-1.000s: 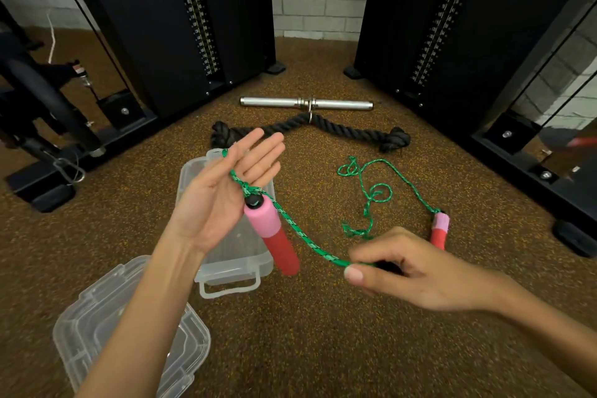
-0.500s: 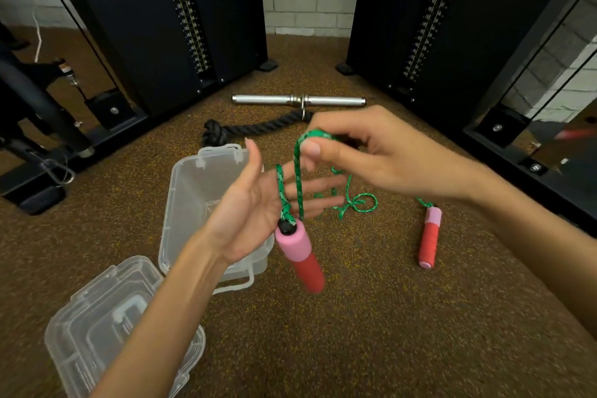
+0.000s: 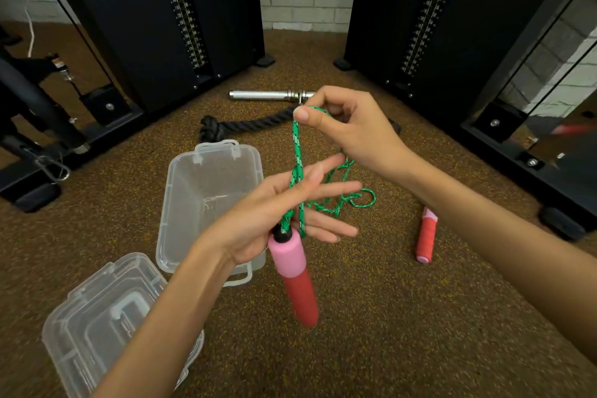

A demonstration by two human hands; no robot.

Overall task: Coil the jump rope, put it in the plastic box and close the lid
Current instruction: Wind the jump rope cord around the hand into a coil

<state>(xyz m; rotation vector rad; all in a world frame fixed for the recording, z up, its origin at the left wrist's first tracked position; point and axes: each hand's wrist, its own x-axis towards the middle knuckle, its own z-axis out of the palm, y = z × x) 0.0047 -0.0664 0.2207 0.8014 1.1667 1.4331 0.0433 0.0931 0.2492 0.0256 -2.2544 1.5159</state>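
The right hand (image 3: 349, 132) pinches the green rope (image 3: 296, 152) directly above the flat, released left hand (image 3: 274, 213); the loop runs near-vertical across that palm.

Two hands are in view — the left hand (image 3: 274, 213) and the right hand (image 3: 352, 129). One green jump rope (image 3: 296, 152) with two pink-and-red handles: one handle (image 3: 294, 278) hanging below the left hand, the other handle (image 3: 426, 236) lying on the floor. One clear plastic box (image 3: 181, 203) and one clear lid (image 3: 97, 317) — apart from each other. One thick black rope (image 3: 245, 124). One metal bar (image 3: 265, 95). Two black weight stacks, one on the left (image 3: 145, 19) and one on the right (image 3: 436, 16).
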